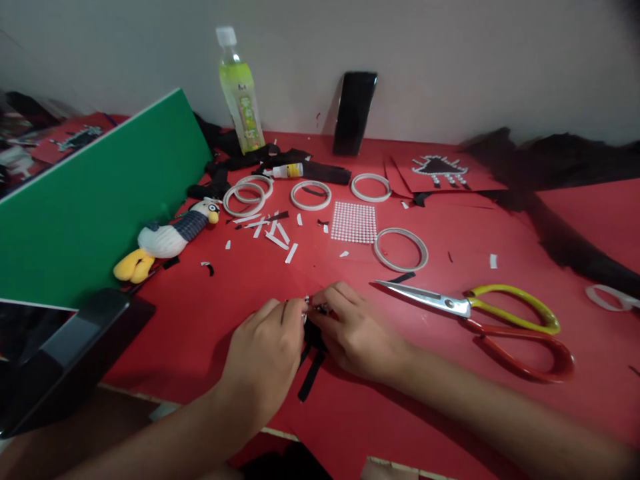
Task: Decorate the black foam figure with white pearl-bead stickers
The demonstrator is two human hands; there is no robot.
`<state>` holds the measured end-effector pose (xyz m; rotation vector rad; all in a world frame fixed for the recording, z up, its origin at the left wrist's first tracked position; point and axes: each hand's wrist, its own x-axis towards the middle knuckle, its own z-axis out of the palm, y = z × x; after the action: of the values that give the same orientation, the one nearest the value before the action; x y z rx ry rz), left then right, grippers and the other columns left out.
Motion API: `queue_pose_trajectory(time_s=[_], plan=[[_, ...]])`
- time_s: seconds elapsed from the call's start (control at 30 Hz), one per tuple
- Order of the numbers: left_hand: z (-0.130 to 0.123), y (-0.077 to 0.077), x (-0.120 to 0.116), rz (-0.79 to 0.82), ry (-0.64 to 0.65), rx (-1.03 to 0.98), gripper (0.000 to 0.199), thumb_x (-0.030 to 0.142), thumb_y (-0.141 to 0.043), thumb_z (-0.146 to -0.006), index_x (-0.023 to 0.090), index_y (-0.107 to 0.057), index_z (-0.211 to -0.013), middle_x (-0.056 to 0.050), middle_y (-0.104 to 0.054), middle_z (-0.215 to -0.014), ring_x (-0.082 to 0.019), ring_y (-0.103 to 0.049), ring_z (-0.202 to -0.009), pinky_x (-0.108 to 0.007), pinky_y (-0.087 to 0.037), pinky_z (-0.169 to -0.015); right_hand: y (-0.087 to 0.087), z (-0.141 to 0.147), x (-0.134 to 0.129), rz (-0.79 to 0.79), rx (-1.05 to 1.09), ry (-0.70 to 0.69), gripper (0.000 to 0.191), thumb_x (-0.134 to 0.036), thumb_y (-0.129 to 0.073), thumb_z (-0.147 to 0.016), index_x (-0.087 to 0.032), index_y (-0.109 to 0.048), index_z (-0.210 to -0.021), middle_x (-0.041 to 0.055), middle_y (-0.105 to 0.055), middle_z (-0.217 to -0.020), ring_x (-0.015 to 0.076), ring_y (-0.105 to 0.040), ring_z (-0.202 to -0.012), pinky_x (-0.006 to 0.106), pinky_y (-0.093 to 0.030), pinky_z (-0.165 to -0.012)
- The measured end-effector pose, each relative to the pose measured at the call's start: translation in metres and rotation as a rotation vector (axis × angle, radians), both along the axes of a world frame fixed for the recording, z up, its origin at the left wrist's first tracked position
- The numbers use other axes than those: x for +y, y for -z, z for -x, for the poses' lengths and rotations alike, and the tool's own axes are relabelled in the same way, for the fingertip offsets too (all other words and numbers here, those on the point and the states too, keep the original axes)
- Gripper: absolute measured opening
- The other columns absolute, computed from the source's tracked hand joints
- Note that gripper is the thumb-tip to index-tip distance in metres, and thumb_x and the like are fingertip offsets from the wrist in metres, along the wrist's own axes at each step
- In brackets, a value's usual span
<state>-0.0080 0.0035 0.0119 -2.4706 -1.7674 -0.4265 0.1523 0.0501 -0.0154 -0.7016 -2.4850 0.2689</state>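
At left, narrow grip of the left hand (267,343) on the black piece (313,335), at the red table (200,347) between both hands; at right, similar pinch by the right hand (363,333). Could crease or shed white beads (307,300) if tugged unevenly.

Lighting: dim, brighter toward the right. Glare: pale sheen across smooth red tabletop (450,227). Shadow: soft, left of bare left hand (267,347). Blur: crumpled black material (575,152), right, smeared, probably by camera motion. Distortion: margins stretched; upper right corner dark.
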Motion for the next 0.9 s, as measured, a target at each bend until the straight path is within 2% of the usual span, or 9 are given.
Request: queue_pose_trajectory(time_s=[0.13,0.27,0.4,0.5,0.67,0.8,0.9], plan=[[0.002,-0.003,-0.001,0.053,0.024,0.041,0.013,0.005,-0.05,-0.08,0.017,-0.054,-0.083,-0.004,-0.064,-0.069,-0.022,-0.061,-0.064,-0.031,-0.049,-0.055,0.001,0.002,-0.004,-0.062,-0.102,0.015,0.021,-0.007,-0.045,-0.085,-0.012,-0.065,-0.079,0.0116,-0.057,-0.085,0.0218,-0.045,-0.079,0.034,-0.044,-0.064],[0.002,-0.011,-0.001,0.124,0.005,0.128,0.017,0.003,-0.052,-0.078,0.018,-0.058,-0.086,-0.003,-0.066,-0.071,-0.02,-0.062,-0.064,-0.028,-0.05,-0.054,0.0,0.003,-0.005,-0.082,-0.127,0.003,0.021,-0.007,-0.046,-0.087,-0.011,-0.063,-0.075,0.0106,-0.056,-0.083,0.0208,-0.043,-0.077,0.033,-0.042,-0.063],[-0.006,-0.023,0.001,0.305,-0.054,0.254,0.025,-0.001,-0.051,-0.077,0.017,-0.062,-0.09,-0.005,-0.069,-0.08,-0.021,-0.064,-0.074,-0.03,-0.054,-0.062,0.0,0.003,-0.003,-0.1,-0.134,-0.006,0.021,-0.009,-0.047,-0.088,-0.011,-0.063,-0.074,0.0092,-0.055,-0.081,0.02,-0.042,-0.075,0.032,-0.04,-0.063],[-0.011,-0.027,0.001,0.409,-0.096,0.307,0.031,-0.004,-0.048,-0.077,0.017,-0.062,-0.096,-0.006,-0.068,-0.087,-0.022,-0.064,-0.083,-0.031,-0.054,-0.067,0.001,0.003,-0.003,-0.103,-0.136,-0.01,0.023,-0.009,-0.045,-0.089,-0.011,-0.063,-0.075,0.0098,-0.056,-0.084,0.0204,-0.043,-0.078,0.032,-0.041,-0.066],[-0.004,-0.014,-0.004,0.342,-0.229,0.288,0.02,0.005,-0.044,-0.084,0.017,-0.06,-0.089,-0.007,-0.062,-0.092,-0.018,-0.062,-0.068,-0.026,-0.05,-0.055,0.002,0.003,-0.003,-0.112,-0.13,-0.017,0.023,-0.008,-0.045,-0.088,-0.01,-0.063,-0.075,0.0102,-0.056,-0.082,0.021,-0.041,-0.078,0.032,-0.041,-0.066],[0.008,-0.002,-0.01,0.267,-0.154,0.172,0.017,0.008,-0.044,-0.087,0.016,-0.059,-0.086,-0.006,-0.06,-0.084,-0.021,-0.062,-0.078,-0.032,-0.052,-0.068,0.002,0.002,-0.002,-0.096,-0.111,-0.015,0.023,-0.005,-0.043,-0.086,-0.01,-0.064,-0.076,0.0105,-0.056,-0.082,0.0207,-0.041,-0.077,0.031,-0.04,-0.064],[0.015,0.001,-0.011,0.278,-0.14,0.037,0.015,0.014,-0.044,-0.089,0.017,-0.058,-0.086,-0.005,-0.06,-0.083,-0.021,-0.062,-0.078,-0.034,-0.051,-0.067,0.002,0.001,-0.001,-0.087,-0.092,-0.012,0.021,-0.005,-0.044,-0.083,-0.01,-0.064,-0.08,0.0107,-0.055,-0.082,0.0207,-0.04,-0.076,0.031,-0.04,-0.064]])
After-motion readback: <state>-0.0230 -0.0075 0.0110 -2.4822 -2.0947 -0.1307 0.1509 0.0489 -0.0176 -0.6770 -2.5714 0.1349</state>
